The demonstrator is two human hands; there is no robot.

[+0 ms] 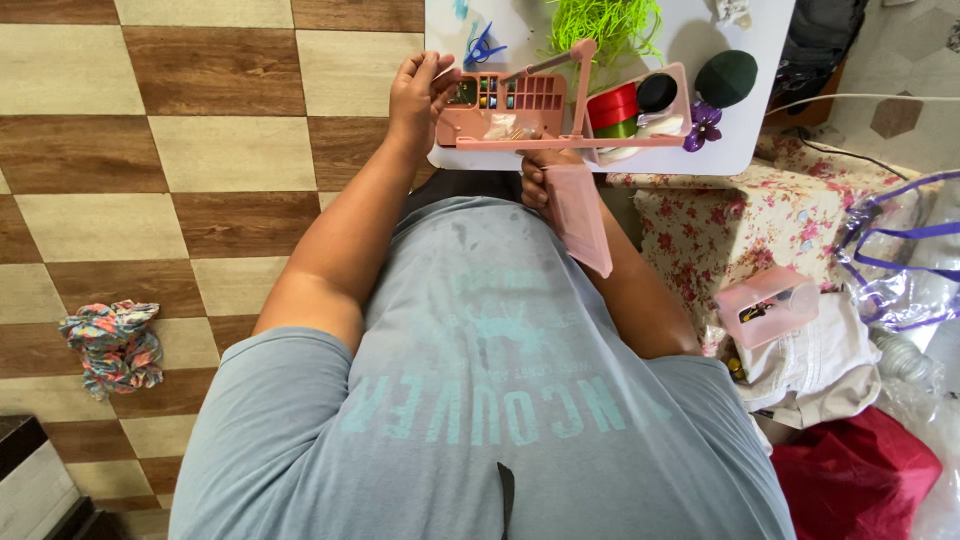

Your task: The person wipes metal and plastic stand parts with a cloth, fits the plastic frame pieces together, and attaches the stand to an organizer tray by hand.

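On the checkered floor (180, 150) at far left lies a crumpled floral cloth (112, 345), well apart from the work. Moving right, the left hand (420, 90) reaches up to the left end of a pink compartmented sewing box (505, 105), its fingers curled and pinching at the box's edge beside the small cells of beads and buttons. The box stands open at the near edge of a white counter (760, 60), its trays fanned out on a pink arm. The right tray holds a red ribbon roll (612, 103) and a black round piece (657, 91); behind it lies a tuft of green shredded fibre (605, 25), and a dark green dome (727, 78) and a purple flower (703, 125) sit just beside it.

Below the box, the right hand (540, 180) is closed around a pink flat lid (580, 215) that hangs down over the grey shirt. To my eye, handling goes best with the left hand steadying the tray level so the small pieces stay in their cells, while the right keeps the lid clear of the hinge arm.

Further right, a smaller pink box (765, 305) rests on floral fabric (720, 225), with a clear plastic bag (900, 270) and a red cloth (860, 470) beyond.
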